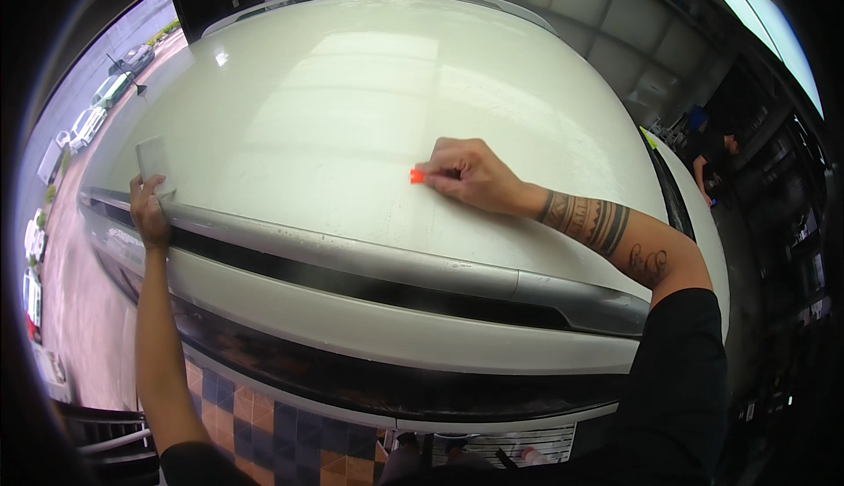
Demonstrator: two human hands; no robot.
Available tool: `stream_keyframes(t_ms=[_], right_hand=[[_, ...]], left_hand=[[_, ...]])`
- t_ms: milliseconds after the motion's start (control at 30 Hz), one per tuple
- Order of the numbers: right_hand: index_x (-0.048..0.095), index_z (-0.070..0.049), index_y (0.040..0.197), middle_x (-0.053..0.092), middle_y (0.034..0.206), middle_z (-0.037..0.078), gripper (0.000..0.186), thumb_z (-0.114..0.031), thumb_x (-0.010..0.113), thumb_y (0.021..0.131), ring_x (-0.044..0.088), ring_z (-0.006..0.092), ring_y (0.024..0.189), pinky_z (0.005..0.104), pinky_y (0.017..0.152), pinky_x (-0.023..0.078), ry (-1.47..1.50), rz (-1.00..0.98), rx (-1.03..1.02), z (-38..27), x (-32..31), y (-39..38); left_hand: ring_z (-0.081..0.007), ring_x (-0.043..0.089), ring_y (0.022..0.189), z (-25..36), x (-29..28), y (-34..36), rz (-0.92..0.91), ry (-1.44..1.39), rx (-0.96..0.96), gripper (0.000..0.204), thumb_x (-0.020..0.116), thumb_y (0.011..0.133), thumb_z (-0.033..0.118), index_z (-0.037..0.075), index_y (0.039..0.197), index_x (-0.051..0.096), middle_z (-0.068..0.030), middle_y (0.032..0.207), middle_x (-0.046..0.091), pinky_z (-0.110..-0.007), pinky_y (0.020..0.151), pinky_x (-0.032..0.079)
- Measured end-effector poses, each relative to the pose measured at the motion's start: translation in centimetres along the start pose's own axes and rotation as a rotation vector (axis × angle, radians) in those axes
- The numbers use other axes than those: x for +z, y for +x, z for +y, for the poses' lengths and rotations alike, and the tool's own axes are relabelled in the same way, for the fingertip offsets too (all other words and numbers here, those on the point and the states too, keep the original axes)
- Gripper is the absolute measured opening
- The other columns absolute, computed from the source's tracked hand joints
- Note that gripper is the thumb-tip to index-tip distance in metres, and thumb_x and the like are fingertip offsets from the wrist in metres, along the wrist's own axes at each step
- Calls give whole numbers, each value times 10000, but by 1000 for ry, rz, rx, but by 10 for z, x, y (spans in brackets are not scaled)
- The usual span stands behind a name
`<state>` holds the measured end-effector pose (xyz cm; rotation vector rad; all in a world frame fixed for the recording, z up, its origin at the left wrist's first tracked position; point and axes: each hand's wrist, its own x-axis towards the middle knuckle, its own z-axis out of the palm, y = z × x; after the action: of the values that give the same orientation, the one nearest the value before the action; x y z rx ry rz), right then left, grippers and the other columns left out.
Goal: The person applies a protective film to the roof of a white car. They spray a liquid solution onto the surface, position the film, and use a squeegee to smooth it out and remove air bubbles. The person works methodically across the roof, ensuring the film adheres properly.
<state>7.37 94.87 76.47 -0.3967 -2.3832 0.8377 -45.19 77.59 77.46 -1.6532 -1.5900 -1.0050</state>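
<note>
A white car roof (316, 99) fills most of the head view, with a silver rail (369, 250) along its near side. My right hand (466, 172) is over the middle of the roof, thumb and fingers pinched on a small orange block (417, 176) at the paint surface. Far to the left, my left hand (149, 209) rests by the rail, its fingers gripping a flat, pale rectangular object (151, 152) that stands above them; I cannot make out exactly what it is.
A co-worker (710, 156) in dark clothing is beside the car at the right. Outside at far left stand parked cars (86, 125). A checkered mat (281, 429) and a step with a ribbed top (514, 446) lie below. A panelled wall (580, 7) rises behind.
</note>
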Motion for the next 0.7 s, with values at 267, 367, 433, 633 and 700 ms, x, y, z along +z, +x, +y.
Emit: stream_keyframes(t_ms=[267,367,433,633,700], right_hand=[[677,10,929,618,782,95,120,-89,641,874,575,141,681,299,630,471,-46,9,-52,5,34,38],[684,-6,880,586,781,102,83,-81,683,845,546,177,681,305,644,454,-46,-130,-337,-25,58,36],[660,40,864,629,784,127,119,-79,650,865,595,172,680,308,639,488,-104,185,73,25,23,67],[675,32,850,631,769,51,116,-78,659,884,545,119,643,251,597,461,-83,170,25,30,47,91],[703,-18,928,615,793,78,94,-72,702,851,557,129,709,270,641,453,15,-243,-295,-27,80,71]], left_hand=[[-420,562,955,-18,2,-9,-1,-20,-4,434,363,813,293,-11,970,629,-260,1047,550,-439,854,441],[-413,573,929,-18,1,-5,19,-30,0,405,375,803,265,-8,962,627,-254,1048,550,-431,831,454],[-413,577,910,-14,7,2,28,-39,40,399,380,800,259,-6,962,629,-253,1047,550,-429,822,457],[-422,585,884,-22,5,-5,24,-48,3,392,388,805,261,-5,950,638,-254,1043,557,-435,798,467],[-426,590,868,-23,-1,-7,32,-51,14,381,395,801,251,3,948,643,-257,1042,557,-436,789,471]])
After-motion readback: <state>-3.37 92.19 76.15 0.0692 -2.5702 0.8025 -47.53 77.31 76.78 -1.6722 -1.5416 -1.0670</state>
